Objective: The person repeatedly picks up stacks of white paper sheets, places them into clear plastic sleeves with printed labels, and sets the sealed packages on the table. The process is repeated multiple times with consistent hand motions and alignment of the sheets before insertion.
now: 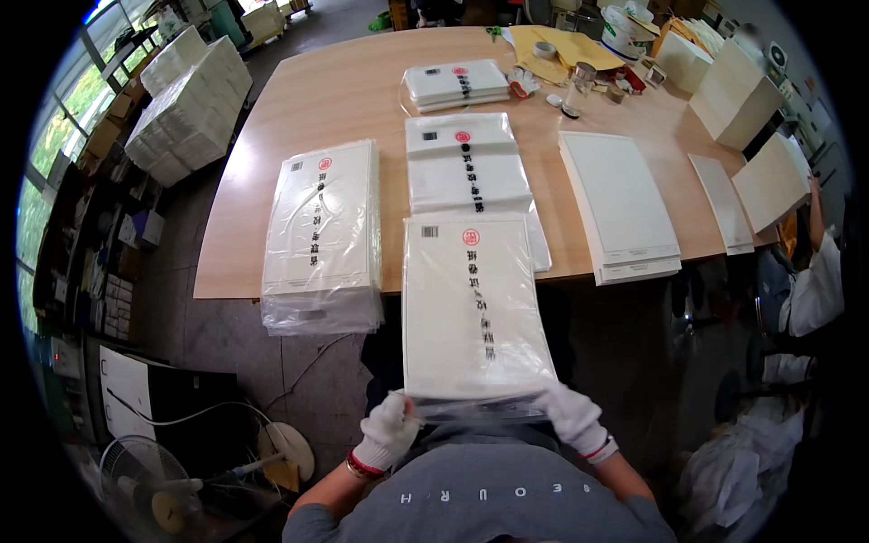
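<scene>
A clear plastic bag [453,317] with black and red print holds white paper and hangs over the table's front edge toward me. My left hand [389,433], in a white knit glove, is closed on the lower left corner of its loose plastic end. At the lower right corner, my gloved right hand [576,421] grips the same end, its fingertips slightly blurred. Beneath and beyond this bag lies a stack of flat printed bags [466,172]. To the left, a pile of filled bags [321,226] overhangs the edge. White paper stacks [620,199] lie to the right.
The wooden table [235,244] carries another bundle of printed bags [457,83] at the back, with a tape roll [544,50] and a jar [579,90]. Tall paper blocks [735,95] stand far right, near another person's arm [817,213]. A fan [149,480] stands lower left.
</scene>
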`<state>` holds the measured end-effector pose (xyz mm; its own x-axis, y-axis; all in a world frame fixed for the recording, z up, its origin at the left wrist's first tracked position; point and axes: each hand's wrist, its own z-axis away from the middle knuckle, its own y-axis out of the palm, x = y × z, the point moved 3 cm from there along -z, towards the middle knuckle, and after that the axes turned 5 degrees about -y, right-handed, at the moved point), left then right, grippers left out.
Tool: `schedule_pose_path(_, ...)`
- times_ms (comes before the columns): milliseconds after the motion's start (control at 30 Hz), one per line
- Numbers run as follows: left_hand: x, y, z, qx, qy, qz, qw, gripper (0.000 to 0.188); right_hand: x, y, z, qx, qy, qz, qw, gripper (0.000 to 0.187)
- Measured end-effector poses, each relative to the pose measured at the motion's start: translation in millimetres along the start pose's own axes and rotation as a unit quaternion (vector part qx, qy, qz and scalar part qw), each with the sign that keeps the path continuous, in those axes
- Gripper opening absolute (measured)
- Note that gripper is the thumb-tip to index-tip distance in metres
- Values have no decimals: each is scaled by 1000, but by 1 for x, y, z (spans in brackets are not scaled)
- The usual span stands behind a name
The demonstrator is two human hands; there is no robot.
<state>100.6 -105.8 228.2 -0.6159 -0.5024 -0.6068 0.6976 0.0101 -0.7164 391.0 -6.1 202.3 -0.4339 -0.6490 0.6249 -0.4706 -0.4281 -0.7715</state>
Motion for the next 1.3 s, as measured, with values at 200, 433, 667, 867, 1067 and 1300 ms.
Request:
schedule_pose_path(200, -23, -7, -13, -52, 294, 212, 931, 15, -12, -27, 29, -60, 263, -463, 844, 38)
schedule_pose_path(433, -77, -55, -19, -128, 425, 237, 864, 7, 13, 27, -69, -128, 201, -617, 750, 38)
schedule_pose_path(667, 53, -119, -95, -465, 227, 509, 688, 17, -7, 115, -257, -53, 146, -716, 680, 29)
schedule_pose_path(867, 233, -120, -212, -394, 43, 620, 677, 18, 36, 190, -301, 83, 183, -602, 773, 18)
schedule_pose_path(1067, 294, -43, -167, -422, -163, 589, 670, 18, 27, 157, -251, 30, 270, -831, 485, 48)
schedule_pose_path(1300, 83, 56, -136, -16, 66, 258, 964, 11, -4, 76, -199, -62, 258, -852, 452, 44)
